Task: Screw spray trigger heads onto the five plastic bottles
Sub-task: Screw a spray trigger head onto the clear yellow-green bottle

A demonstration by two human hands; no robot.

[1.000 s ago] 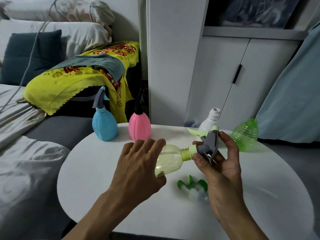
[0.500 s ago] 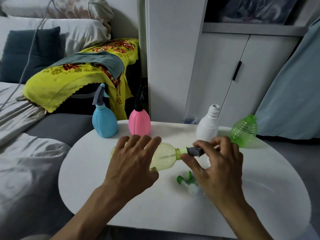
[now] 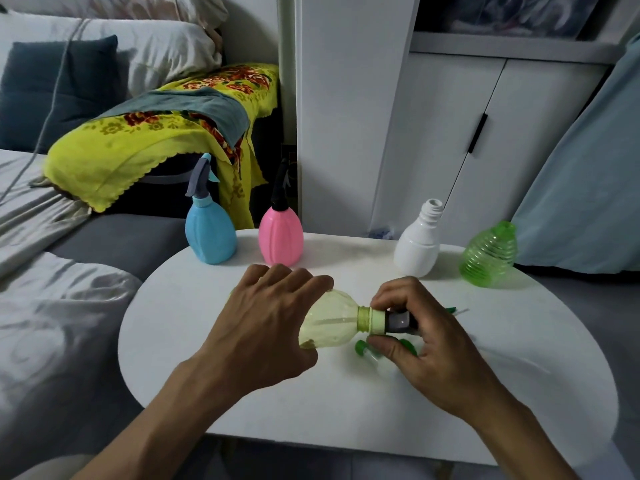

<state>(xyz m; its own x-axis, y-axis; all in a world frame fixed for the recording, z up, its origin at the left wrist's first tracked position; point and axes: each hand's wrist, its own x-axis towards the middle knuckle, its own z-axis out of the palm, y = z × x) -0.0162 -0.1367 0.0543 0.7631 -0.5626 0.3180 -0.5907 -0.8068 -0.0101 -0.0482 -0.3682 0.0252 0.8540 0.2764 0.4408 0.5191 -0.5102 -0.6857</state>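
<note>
The yellow bottle [image 3: 329,323] lies on its side above the round white table [image 3: 450,403], held between the two hands, its base under the left palm and its neck pointing right. The left hand [image 3: 266,327] wraps over the bottle's body from above, fingers curled round the far side and thumb below. The right hand [image 3: 426,344] pinches the grey trigger head [image 3: 398,322] at the bottle's neck, forefinger over the top and thumb beneath, just beside the pale green collar [image 3: 375,320] that meets the neck.

Five bottles are in view. The blue bottle [image 3: 209,233] and the pink bottle [image 3: 280,235] stand upright at the table's far left edge, each with a trigger head on. The white bottle [image 3: 417,247] stands upright at the far right with its neck bare, and the green ribbed bottle [image 3: 488,256] stands beside it, leaning a little. The yellow one is the fifth.

Loose green parts [image 3: 362,348] lie on the table under the right hand; they look like another trigger head, though the hand hides most of them, so the count of spare heads cannot be told.

Both forearms reach in from the lower edge, the left from the lower left, the right from the lower right, wrists bent slightly inward towards each other.
</note>
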